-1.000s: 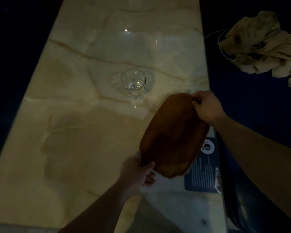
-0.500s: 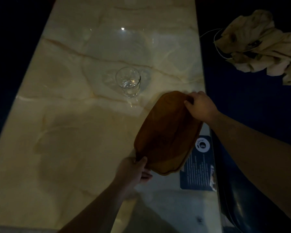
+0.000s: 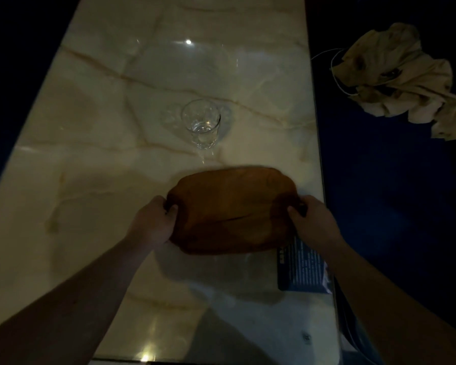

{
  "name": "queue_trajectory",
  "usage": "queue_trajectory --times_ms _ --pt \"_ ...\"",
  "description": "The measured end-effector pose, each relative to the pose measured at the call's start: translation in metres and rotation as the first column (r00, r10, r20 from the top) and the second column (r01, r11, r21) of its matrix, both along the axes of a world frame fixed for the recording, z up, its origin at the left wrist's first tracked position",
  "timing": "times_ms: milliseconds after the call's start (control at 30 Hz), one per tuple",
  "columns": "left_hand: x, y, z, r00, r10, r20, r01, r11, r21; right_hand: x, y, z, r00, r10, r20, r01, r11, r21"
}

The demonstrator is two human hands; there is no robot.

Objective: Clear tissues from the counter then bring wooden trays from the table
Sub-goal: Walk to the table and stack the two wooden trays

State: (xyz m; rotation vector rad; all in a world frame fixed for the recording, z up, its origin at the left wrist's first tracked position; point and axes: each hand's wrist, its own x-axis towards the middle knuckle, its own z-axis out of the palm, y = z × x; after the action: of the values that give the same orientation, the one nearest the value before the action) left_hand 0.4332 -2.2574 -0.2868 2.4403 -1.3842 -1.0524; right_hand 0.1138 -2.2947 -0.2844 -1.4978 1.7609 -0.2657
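Observation:
A brown oval wooden tray [image 3: 231, 210] lies crosswise over the pale marble counter [image 3: 95, 143], near its right edge. My left hand [image 3: 156, 219] grips the tray's left end and my right hand [image 3: 311, 219] grips its right end. Whether the tray rests on the counter or hovers just above it is hard to tell in the dim light. No tissues show on the counter.
A clear drinking glass [image 3: 202, 123] stands upright just beyond the tray. A dark blue printed card [image 3: 302, 270] lies at the counter's right edge, partly under the tray. A crumpled beige cloth [image 3: 403, 80] with a thin white cord lies on the dark surface at right.
The tray has turned from a diagonal to a crosswise position. My left hand has shifted up to the left end and my right hand down to the right end.

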Motion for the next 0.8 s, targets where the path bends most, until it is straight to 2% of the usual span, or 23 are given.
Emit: queue_trajectory --times_ms 133,233,367,500,567,633,733,800 --pt "0.000 -0.002 0.001 0.995 -0.061 0.079 0.063 0.998 -0.015 -0.004 0.017 -0.004 0.999 0.006 0.054 -0.009 0.999 0.047" --pt "-0.010 0.008 0.002 0.993 -0.057 0.102 0.060 0.998 -0.028 -0.004 0.014 -0.006 0.999 0.041 0.016 -0.041 0.999 0.024" --pt "-0.029 0.019 0.001 0.994 0.034 0.108 -0.035 0.999 0.008 0.007 0.001 -0.006 0.984 0.132 -0.120 -0.125 0.990 0.060" --pt "-0.036 0.020 0.002 0.991 0.105 0.084 -0.104 0.994 -0.019 0.015 -0.002 -0.009 0.988 0.066 -0.138 -0.059 0.997 0.056" --pt "-0.034 0.023 0.002 0.992 0.123 0.029 -0.121 0.991 -0.054 0.018 0.001 -0.009 0.997 -0.005 -0.074 0.007 1.000 0.029" --pt "-0.032 0.027 0.002 0.984 0.167 -0.060 -0.172 0.981 -0.090 0.022 0.003 -0.007 0.995 -0.074 0.065 0.072 0.997 0.030" --pt "-0.034 0.038 0.011 0.961 0.210 -0.178 -0.239 0.957 -0.164 0.022 0.005 -0.002 0.959 -0.128 0.252 0.120 0.992 0.044" --pt "-0.033 0.047 0.019 0.956 0.215 -0.201 -0.259 0.940 -0.224 0.022 0.007 0.002 0.926 -0.139 0.350 0.131 0.990 0.047"
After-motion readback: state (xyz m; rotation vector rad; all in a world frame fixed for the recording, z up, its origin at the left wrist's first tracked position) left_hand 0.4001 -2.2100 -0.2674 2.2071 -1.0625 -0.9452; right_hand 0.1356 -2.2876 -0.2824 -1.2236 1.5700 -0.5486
